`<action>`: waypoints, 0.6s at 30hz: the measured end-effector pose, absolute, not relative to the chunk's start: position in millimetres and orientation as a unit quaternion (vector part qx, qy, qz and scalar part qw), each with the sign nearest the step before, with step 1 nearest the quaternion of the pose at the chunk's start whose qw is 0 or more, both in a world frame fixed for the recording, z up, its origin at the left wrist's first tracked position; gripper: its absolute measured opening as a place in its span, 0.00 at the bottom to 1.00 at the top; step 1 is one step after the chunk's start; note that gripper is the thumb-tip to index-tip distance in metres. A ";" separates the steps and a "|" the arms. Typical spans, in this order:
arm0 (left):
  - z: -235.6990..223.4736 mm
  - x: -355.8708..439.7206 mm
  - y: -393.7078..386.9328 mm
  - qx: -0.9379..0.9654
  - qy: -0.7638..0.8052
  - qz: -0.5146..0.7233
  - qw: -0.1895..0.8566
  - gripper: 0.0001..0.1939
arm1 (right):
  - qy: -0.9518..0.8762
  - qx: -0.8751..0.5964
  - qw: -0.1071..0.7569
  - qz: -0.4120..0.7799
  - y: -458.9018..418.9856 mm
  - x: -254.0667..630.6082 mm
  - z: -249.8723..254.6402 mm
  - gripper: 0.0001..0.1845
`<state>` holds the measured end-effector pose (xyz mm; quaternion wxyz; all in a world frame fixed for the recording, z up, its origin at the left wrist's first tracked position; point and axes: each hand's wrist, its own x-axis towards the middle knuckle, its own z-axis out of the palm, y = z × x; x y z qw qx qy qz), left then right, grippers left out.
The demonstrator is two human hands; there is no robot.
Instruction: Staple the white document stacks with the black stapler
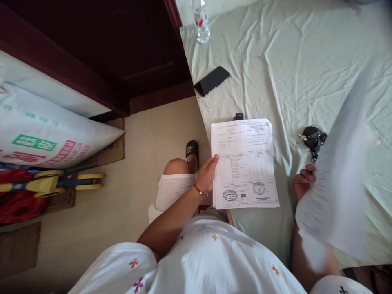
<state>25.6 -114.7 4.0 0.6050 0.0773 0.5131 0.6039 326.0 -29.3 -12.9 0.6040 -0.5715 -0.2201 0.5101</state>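
Observation:
My left hand (208, 174) grips the left edge of a stack of printed papers (243, 163), thumb on top and fingers hidden beneath. The top page carries a form with a table, two oval stamps and a barcode. On the right, my right hand (304, 182) is closed on loose printed sheets (337, 175), which stand up and are smeared by motion. These sheets cover part of that hand and forearm. A bunch of keys (314, 139) with a round black fob lies on the cloth just beyond my right hand.
A pale wrinkled cloth (245, 53) covers the table. On it are a clear bottle (201, 22), a black phone case (212, 81) and a small black object (239, 116) behind the stack. To the left lie a large white sack (61, 126) and a yellow wheeled toy (52, 183).

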 end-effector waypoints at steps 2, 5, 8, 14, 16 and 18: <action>4.1 26.1 -114.5 0.075 0.511 0.606 0.604 0.30 | -0.202 -0.565 0.607 0.522 -23.6 328.2 -19.2 0.09; 4.3 26.6 -114.4 0.073 0.512 0.610 0.600 0.30 | -0.184 -0.557 0.610 0.534 -19.8 326.7 -22.8 0.10; 4.3 26.4 -114.4 0.079 0.515 0.610 0.597 0.29 | -0.179 -0.547 0.614 0.540 -20.9 324.9 -21.7 0.10; 4.2 25.4 -113.8 0.078 0.510 0.609 0.602 0.30 | -0.172 -0.526 0.627 0.548 -21.5 325.0 -21.0 0.12; 3.7 24.7 -113.6 0.077 0.506 0.608 0.607 0.30 | -0.168 -0.523 0.628 0.551 -20.4 324.3 -19.8 0.12; 2.8 23.9 -113.6 0.079 0.508 0.605 0.609 0.29 | -0.165 -0.524 0.627 0.552 -19.4 322.8 -17.3 0.12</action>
